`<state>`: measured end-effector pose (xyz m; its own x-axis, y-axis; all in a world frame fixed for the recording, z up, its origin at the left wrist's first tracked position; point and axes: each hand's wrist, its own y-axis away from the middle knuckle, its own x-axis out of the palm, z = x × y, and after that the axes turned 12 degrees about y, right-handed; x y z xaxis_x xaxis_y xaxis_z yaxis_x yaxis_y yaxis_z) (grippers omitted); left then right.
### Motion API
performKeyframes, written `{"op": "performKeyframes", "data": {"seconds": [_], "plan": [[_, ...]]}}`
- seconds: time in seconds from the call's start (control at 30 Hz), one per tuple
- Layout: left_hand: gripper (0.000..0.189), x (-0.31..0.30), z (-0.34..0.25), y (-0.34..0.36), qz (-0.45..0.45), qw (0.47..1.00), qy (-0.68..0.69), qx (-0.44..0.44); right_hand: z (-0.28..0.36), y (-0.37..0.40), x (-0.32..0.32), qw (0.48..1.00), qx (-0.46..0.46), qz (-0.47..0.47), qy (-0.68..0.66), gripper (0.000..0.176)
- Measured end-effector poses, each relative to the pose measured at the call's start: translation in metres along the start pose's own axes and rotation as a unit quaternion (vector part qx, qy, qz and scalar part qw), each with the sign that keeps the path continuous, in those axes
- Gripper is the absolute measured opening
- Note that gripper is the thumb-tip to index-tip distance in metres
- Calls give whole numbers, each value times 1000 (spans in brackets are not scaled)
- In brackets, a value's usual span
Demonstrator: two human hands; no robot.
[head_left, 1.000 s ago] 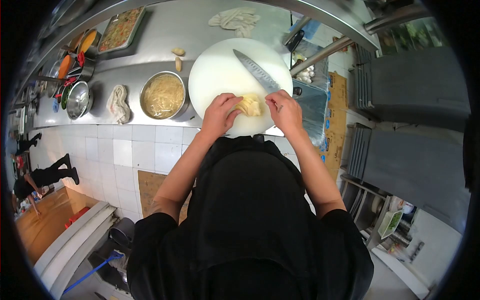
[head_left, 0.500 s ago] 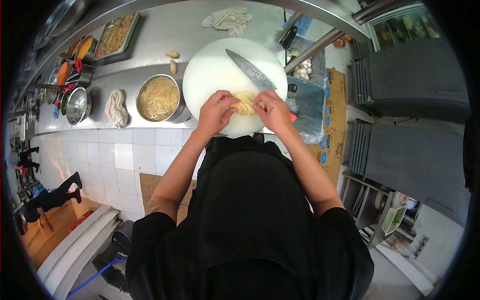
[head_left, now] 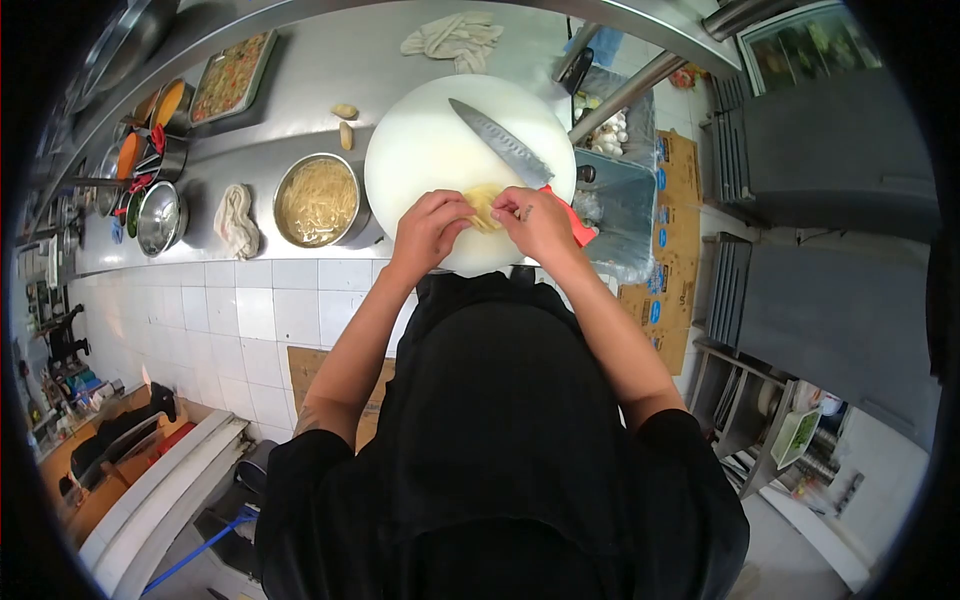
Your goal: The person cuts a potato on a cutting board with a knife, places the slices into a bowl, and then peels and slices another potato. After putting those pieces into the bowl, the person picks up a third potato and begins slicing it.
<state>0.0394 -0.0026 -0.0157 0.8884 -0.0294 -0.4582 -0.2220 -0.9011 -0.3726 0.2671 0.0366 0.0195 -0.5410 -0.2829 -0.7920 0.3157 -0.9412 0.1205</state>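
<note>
Thin pale-yellow slices [head_left: 483, 208], perhaps potato, lie bunched near the front of the round white cutting board [head_left: 410, 140]. My left hand [head_left: 432, 228] holds their left side with bent fingertips. On the right, my right hand [head_left: 533, 218] pinches the edge of the same slices. A large knife [head_left: 500, 138] rests on the board beyond my hands, blade slanting to the upper left. Something red [head_left: 578, 222] shows beside my right hand, at the board's right edge. Left of the board stands a metal bowl [head_left: 317, 200] with pale shreds in liquid.
Two small yellowish pieces [head_left: 345, 122] lie behind the bowl. Cloths [head_left: 236, 222] rest left and at the back. Farther left are an empty metal bowl [head_left: 160, 215] and a food tray [head_left: 234, 75]. A bin [head_left: 618, 205] stands right, under a metal post [head_left: 630, 97]. Other people work at far left.
My right hand has shifted slightly left, closer to my left hand, and the slices look more tightly gathered. More of the red thing shows. The people at far left have changed position.
</note>
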Motion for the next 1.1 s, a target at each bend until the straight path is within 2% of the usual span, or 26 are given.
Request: {"op": "performKeyframes", "data": {"seconds": [0.07, 0.13, 0.3, 0.5, 0.67, 0.77, 0.9, 1.1], "plan": [[25, 1, 1, 0, -2, 1000, 1, -2, 2, 1, 3, 997, -20, -34, 67, 12], [29, 2, 3, 0, -21, 1000, 4, 22, 1, 4, 6, 996, -23, -41, 73, 12], [31, 4, 2, 2, -15, 1000, 11, 3, 2, 13, 4, 991, -43, -85, 92, 16], [34, 11, -2, 3, -12, 1000, 15, -21, -5, 23, 18, 992, -63, -102, 51, 21], [35, 15, -8, 2, -10, 999, 17, -50, 2, 27, 22, 987, -54, -152, 17, 21], [35, 15, -13, 0, -18, 998, 8, -52, 0, 30, 18, 991, -2, -128, 28, 19], [36, 18, -14, -1, -12, 998, -7, -61, -5, 33, 20, 994, 12, -108, 20, 18], [37, 18, -17, -2, -12, 998, -18, -55, -6, 35, 26, 990, 2, -137, -39, 14]]}}
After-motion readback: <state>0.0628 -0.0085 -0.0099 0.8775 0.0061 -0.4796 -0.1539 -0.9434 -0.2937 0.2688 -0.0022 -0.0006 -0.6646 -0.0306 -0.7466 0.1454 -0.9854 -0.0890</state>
